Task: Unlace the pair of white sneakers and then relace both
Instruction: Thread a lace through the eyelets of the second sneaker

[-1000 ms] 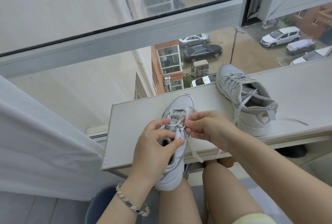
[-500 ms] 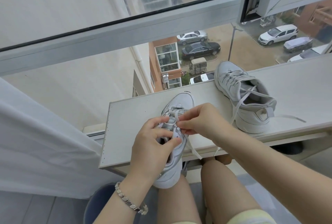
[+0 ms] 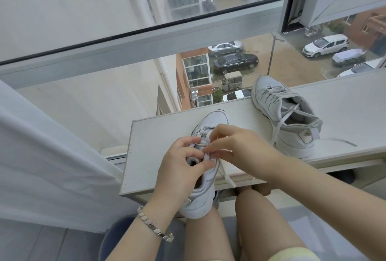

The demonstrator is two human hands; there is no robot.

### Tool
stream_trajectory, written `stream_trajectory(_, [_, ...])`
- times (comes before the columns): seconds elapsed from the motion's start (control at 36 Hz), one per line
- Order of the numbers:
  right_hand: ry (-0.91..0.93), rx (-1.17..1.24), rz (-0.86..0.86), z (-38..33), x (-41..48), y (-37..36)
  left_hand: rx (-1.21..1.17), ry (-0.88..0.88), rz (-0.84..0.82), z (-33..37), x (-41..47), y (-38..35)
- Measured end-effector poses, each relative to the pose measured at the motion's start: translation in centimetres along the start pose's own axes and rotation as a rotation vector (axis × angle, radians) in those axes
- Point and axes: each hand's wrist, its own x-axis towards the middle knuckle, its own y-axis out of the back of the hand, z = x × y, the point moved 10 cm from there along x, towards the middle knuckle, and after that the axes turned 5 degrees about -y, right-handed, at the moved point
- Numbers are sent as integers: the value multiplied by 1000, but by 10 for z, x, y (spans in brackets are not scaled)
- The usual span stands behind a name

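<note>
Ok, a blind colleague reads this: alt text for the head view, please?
The left hand holds a white sneaker propped from the person's thigh onto a white shelf while the right hand pinches its lace. A second sneaker, loosely laced, sits on the shelf to the right, below a window.
</note>
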Motion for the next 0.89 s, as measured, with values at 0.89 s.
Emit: stream_trajectory(0.89, [-244,44,285,31,-48,81,-9,57,128,-3,14,-10])
